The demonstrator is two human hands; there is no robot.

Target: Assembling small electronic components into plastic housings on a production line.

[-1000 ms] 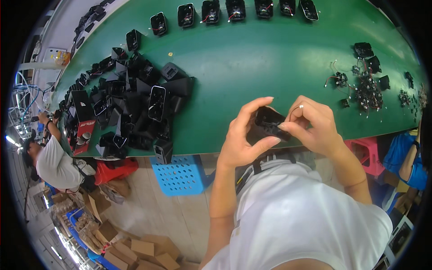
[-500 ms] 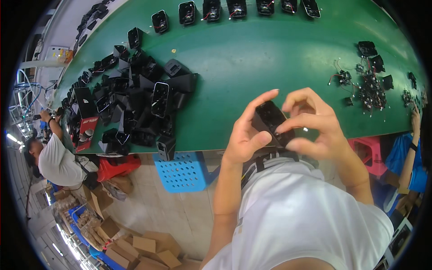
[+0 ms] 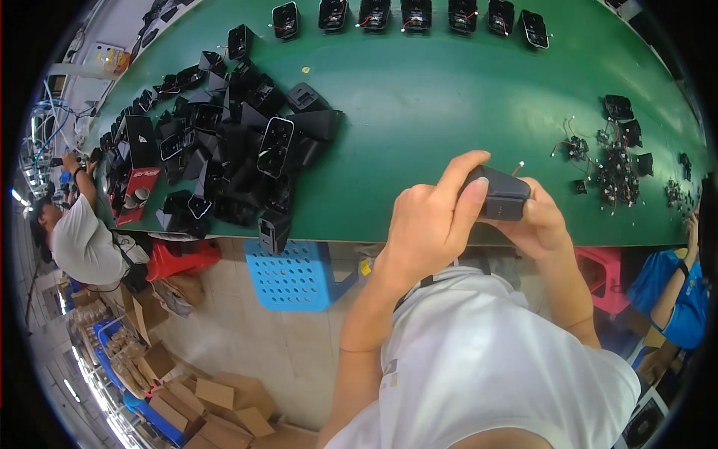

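Black casing (image 3: 507, 200) sits between both hands above the green table's (image 3: 404, 112) near edge, a white-tipped lead (image 3: 521, 168) poking out beyond it; the left hand (image 3: 434, 221) grasps its left side, thumb laid along it, while the right hand (image 3: 540, 223) grips the right end, fingers partly hidden; the step seems to be turning and steadying the casing, and the next move probably calls for a firm hold with the lead unpinched; rightward lie tangled wired parts (image 3: 619, 173), leftward a heap of black casings (image 3: 235, 161).
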